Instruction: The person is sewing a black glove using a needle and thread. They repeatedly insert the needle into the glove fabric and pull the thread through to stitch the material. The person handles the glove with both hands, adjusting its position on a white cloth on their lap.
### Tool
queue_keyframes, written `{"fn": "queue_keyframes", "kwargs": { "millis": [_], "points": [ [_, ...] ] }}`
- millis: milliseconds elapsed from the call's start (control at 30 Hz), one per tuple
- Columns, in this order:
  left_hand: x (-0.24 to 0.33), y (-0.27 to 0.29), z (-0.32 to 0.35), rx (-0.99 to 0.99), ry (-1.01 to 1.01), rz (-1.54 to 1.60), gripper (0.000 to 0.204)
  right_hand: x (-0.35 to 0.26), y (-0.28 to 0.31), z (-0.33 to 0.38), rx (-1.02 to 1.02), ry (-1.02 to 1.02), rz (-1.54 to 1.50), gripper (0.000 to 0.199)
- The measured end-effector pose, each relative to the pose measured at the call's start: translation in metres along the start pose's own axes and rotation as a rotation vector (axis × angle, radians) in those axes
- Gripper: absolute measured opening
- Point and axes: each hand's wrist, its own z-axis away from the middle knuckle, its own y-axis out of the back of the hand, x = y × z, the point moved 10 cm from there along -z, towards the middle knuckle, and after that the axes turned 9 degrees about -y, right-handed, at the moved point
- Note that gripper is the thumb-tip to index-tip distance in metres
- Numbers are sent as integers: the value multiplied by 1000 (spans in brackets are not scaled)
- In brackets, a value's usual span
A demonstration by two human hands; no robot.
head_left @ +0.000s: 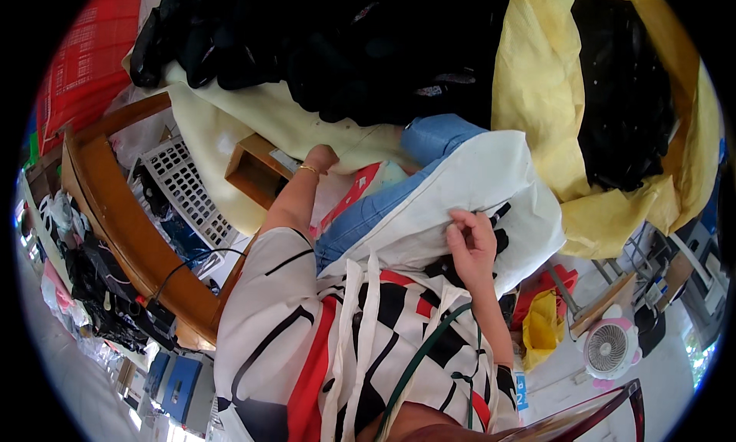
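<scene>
Right hand (474, 243) pinches the near edge of a white cloth bag (460, 189) lying across the lap; left hand (318, 158), grip hidden, reaches far-left under it, toward the cream fabric (253, 112).

A big yellow bag (537, 82) full of black clothes (625, 89) sits at the upper right, with more dark garments (322, 43) heaped on cream cloth (261, 112) beside it. A white plastic basket (188, 189) and a wooden box (249, 170) lie inside the curved wooden rail (123, 212) at the left. A small pink-and-white fan (609, 350) stands on the floor at the lower right.
</scene>
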Motion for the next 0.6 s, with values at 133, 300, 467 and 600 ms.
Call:
{"fn": "queue_keyframes", "kwargs": {
  "millis": [133, 300, 467, 600],
  "points": [
    [-4, 0, 33, 68, -23, 697, 17, 5, 1, 5, 9, 13, -27, 22],
    [30, 2, 71, 20, -31, 963, 17, 2, 4, 5, 45, 16, -20, 20],
    [83, 31, 116, 198, -214, 547, 18, 0, 3, 7, 51, 42, -35, 21],
    [146, 53, 186, 269, -404, 527, 16, -19, 8, 8, 34, 9, 11, 25]
  ]
}}
